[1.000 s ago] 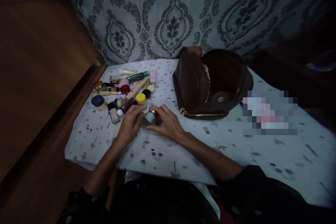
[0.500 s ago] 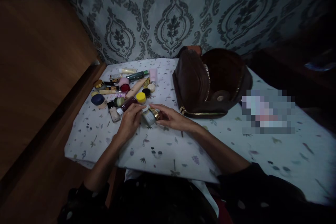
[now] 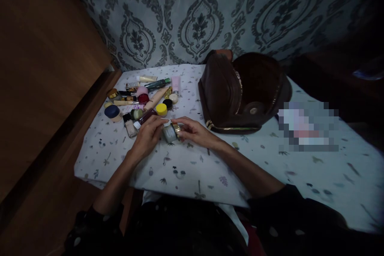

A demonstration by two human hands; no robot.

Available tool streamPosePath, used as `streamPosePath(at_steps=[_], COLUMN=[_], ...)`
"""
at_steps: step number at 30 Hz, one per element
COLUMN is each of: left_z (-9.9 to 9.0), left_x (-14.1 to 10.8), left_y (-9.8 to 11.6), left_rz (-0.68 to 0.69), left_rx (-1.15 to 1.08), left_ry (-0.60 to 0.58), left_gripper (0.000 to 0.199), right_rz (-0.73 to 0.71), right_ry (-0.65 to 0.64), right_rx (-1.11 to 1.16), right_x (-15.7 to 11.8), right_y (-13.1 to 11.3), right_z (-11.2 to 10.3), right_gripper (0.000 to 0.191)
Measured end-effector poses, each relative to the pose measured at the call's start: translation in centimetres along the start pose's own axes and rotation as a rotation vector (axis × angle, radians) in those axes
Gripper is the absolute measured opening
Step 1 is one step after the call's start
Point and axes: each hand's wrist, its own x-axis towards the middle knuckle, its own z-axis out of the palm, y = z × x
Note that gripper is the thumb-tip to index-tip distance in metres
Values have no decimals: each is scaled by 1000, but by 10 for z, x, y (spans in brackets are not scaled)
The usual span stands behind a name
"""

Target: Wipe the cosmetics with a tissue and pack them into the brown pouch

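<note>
A clear glass jar [image 3: 170, 133] is tilted between my two hands near the front of the cloth-covered table. My right hand [image 3: 195, 132] has its fingers closed round the jar's gold lid [image 3: 177, 128]. From the left, my left hand [image 3: 149, 134] grips the jar's pale side, fingertips at its upper edge. Just beyond my left hand lie a dark red bottle [image 3: 147, 116] and a yellow-lidded pot [image 3: 161, 109]. A small bottle with a black cap [image 3: 129, 125] lies to the left of that hand.
A brown bag [image 3: 220, 94] stands unzipped behind my right hand. Several cosmetics, among them a pink tube [image 3: 175, 84] and a blue-lidded jar [image 3: 113, 113], are spread at the back left. A blurred patch [image 3: 309, 126] covers something at the right. A patterned curtain [image 3: 199, 28] hangs behind.
The view has shifted slightly. Both hands stay round the jar, which has tipped a little more upright, with more of its pale side showing.
</note>
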Motion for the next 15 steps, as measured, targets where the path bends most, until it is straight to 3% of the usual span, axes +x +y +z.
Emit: streamPosePath(at_steps=[12,15], left_z=[3,5], left_x=[0,0], left_y=[8,4], left_rz=[39,54], left_rx=[104,93], left_ry=[-1,15], left_gripper=[28,29], right_rz=[10,-9], right_ry=[153,122], right_rx=[-276,-300], right_x=[1,-1], right_y=[7,7], right_z=[9,7], right_gripper=[44,54])
